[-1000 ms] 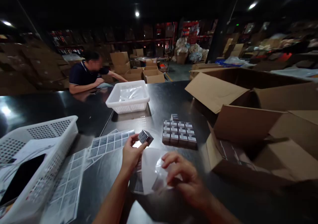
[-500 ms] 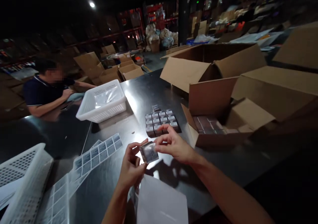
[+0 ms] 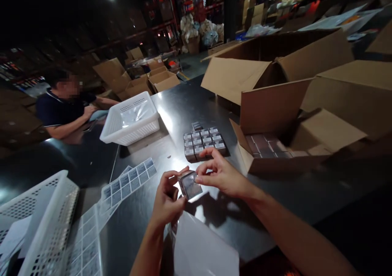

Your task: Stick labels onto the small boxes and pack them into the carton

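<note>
Cardboard, glossy and dark: a small box (image 3: 190,185) is pinched above the counter (image 3: 275,194) between the left hand (image 3: 167,200) and right hand (image 3: 222,174), each grip closed on opposite edges, which steadies it. Finished boxes (image 3: 203,143) sit grouped beyond, near the open carton (image 3: 275,116).

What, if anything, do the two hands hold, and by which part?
Both hold one small box: the left hand grips its left side, and the right hand pinches its upper right edge.
</note>
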Action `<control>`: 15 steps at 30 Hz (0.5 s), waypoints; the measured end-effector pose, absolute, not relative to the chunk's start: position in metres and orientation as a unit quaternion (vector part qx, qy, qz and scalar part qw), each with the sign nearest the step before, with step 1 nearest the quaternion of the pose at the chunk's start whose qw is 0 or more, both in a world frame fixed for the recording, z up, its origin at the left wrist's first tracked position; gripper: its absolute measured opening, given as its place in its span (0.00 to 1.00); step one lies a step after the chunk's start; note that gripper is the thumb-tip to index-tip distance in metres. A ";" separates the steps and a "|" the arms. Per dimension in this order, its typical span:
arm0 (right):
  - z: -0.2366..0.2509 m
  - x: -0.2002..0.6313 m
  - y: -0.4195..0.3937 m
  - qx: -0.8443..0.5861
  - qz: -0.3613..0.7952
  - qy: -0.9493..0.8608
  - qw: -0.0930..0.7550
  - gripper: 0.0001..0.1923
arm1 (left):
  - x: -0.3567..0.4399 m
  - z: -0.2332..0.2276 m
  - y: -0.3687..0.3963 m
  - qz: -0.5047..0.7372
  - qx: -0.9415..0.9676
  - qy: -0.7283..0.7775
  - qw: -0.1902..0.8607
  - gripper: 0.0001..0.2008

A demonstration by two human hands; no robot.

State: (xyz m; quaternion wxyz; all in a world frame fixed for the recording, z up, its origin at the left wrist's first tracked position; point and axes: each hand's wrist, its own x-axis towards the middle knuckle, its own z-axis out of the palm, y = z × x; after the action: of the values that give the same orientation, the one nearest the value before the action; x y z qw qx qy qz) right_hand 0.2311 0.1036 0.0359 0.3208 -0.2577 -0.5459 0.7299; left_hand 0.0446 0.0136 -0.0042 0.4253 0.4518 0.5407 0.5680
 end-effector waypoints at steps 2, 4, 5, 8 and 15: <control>0.036 0.231 0.104 -0.257 0.731 -0.545 0.320 0.33 | 0.046 -0.002 0.014 0.568 0.450 0.542 0.426 0.24; 0.036 0.231 0.103 -0.256 0.732 -0.545 0.320 0.32 | 0.047 0.000 0.014 0.569 0.450 0.541 0.427 0.25; 0.036 0.231 0.103 -0.255 0.731 -0.545 0.321 0.32 | 0.047 0.000 0.014 0.569 0.449 0.539 0.428 0.25; 0.036 0.231 0.102 -0.255 0.729 -0.545 0.326 0.31 | 0.047 0.000 0.014 0.567 0.451 0.539 0.430 0.24; 0.034 0.230 0.103 -0.272 0.713 -0.556 0.329 0.30 | 0.044 -0.004 0.013 0.565 0.444 0.552 0.423 0.25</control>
State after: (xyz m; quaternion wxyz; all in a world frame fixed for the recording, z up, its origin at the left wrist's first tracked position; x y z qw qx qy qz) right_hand 0.2303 0.1027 0.0343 0.3294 -0.2721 -0.5560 0.7130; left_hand 0.0441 0.0129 -0.0038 0.4231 0.4439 0.5519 0.5651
